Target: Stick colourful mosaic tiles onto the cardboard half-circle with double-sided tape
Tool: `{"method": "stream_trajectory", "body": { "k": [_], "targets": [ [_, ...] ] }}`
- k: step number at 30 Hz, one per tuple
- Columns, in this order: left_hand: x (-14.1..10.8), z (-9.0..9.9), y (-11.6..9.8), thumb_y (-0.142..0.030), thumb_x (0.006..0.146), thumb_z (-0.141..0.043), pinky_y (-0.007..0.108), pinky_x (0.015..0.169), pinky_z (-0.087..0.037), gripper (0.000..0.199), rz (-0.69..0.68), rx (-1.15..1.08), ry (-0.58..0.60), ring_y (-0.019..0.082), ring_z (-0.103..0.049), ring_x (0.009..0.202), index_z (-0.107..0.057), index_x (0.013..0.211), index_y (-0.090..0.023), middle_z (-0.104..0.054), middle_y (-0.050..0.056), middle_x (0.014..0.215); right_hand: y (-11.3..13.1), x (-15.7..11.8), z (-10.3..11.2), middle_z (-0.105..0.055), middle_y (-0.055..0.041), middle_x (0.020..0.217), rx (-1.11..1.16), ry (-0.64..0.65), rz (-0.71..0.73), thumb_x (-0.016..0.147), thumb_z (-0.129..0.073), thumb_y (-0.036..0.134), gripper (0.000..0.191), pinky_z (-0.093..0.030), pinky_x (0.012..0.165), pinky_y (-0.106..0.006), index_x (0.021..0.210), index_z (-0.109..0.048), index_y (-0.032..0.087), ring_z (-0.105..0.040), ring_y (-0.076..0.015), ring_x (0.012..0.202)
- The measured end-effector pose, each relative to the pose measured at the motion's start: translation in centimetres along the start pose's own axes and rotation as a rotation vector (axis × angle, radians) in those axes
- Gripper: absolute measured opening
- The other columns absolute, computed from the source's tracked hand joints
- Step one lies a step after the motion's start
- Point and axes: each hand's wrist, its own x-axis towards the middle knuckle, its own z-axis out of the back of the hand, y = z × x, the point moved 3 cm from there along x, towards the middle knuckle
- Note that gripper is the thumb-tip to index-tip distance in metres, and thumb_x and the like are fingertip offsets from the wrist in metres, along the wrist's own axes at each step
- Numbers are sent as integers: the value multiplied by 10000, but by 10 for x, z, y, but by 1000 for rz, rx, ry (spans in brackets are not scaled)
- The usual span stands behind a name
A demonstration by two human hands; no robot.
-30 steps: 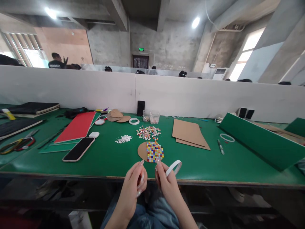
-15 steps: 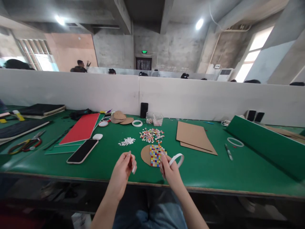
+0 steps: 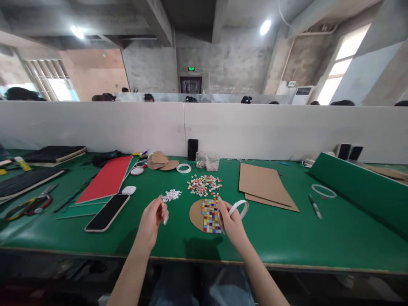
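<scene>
My right hand (image 3: 232,221) is closed on a roll of white tape (image 3: 245,209), which sticks out to the right of the fingers. It hovers by the right side of a round cardboard disc (image 3: 196,216), partly covered with rows of small coloured mosaic tiles (image 3: 211,216). My left hand (image 3: 153,219) is above the table to the left of the disc, its fingers curled together. A small white bit shows at its fingers; I cannot make out what it is. Just beyond that hand lies a pile of small white scraps (image 3: 172,195). Behind the disc are loose coloured tiles (image 3: 204,185).
Two clear boxes (image 3: 212,162), another tape roll (image 3: 184,168) and cardboard discs (image 3: 170,165) stand farther back. Cardboard sheets (image 3: 264,182) and a marker (image 3: 315,207) lie right; a phone (image 3: 107,213), red board (image 3: 106,178) and scissors (image 3: 32,204) lie left.
My left hand has moved left, away from the disc and toward the white scraps. My right hand still holds the tape roll near the tiles. The view has shifted slightly.
</scene>
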Motion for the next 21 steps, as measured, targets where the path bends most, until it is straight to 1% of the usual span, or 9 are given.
{"method": "stream_trajectory", "body": {
  "k": [2, 3, 4, 8, 11, 13, 16, 19, 21],
  "targets": [
    [19, 7, 0, -422, 804, -513, 208, 389, -292, 357, -62, 197, -18, 69, -329, 374, -336, 585, -202, -320, -79, 464, -6, 5, 4, -298, 89, 447, -22, -9, -7, 781, -493, 585, 431, -203, 334, -190, 630, -471, 183, -241, -57, 373],
    [28, 10, 0, -447, 824, -467, 211, 388, -295, 374, -98, 314, -29, 74, -332, 365, -319, 578, -207, -316, -77, 453, -9, 8, 5, -292, 90, 450, -39, -10, -9, 785, -490, 582, 430, -195, 339, -195, 626, -462, 183, -236, -58, 377],
    [38, 13, 1, -462, 831, -445, 213, 389, -301, 385, -114, 376, -37, 77, -339, 359, -316, 571, -209, -324, -74, 444, -12, 11, 7, -282, 91, 450, -55, -13, -12, 790, -483, 581, 430, -185, 344, -199, 623, -453, 185, -229, -59, 381],
    [71, 28, 10, -479, 807, -463, 208, 416, -346, 356, -134, 534, -63, 94, -425, 399, -392, 594, -203, -424, -50, 466, -20, 27, 9, -281, 84, 465, -157, 2, -9, 814, -456, 562, 424, -193, 381, -213, 622, -438, 183, -239, -70, 421],
    [91, 43, 21, -500, 760, -495, 206, 413, -358, 318, -136, 632, -72, 106, -454, 431, -433, 664, -203, -466, -49, 509, -26, 44, 8, -277, 85, 460, -235, 57, -19, 832, -441, 544, 415, -193, 388, -218, 617, -414, 191, -230, -72, 420],
    [104, 50, 27, -519, 740, -494, 211, 407, -360, 325, -127, 696, -58, 109, -455, 423, -451, 692, -201, -488, -50, 519, -34, 60, 6, -272, 88, 451, -247, 107, -39, 839, -420, 550, 419, -193, 377, -218, 609, -384, 202, -223, -71, 400],
    [126, 50, 30, -519, 751, -458, 220, 422, -363, 326, -120, 795, -5, 108, -457, 419, -469, 693, -198, -519, -44, 535, -49, 88, 2, -277, 88, 430, -219, 150, -68, 825, -417, 577, 441, -203, 361, -220, 583, -359, 213, -233, -72, 371],
    [150, 40, 26, -490, 800, -393, 236, 478, -368, 329, -139, 897, 56, 118, -466, 450, -470, 661, -202, -519, -38, 524, -62, 111, 3, -303, 81, 426, -192, 112, -64, 810, -427, 597, 456, -204, 360, -221, 568, -365, 215, -253, -75, 368],
    [162, 33, 23, -455, 828, -362, 244, 528, -371, 322, -156, 956, 87, 128, -478, 485, -459, 647, -206, -503, -38, 514, -69, 119, 8, -303, 82, 435, -162, 48, -63, 810, -422, 601, 452, -200, 361, -220, 578, -358, 218, -252, -76, 374]
  ]
}}
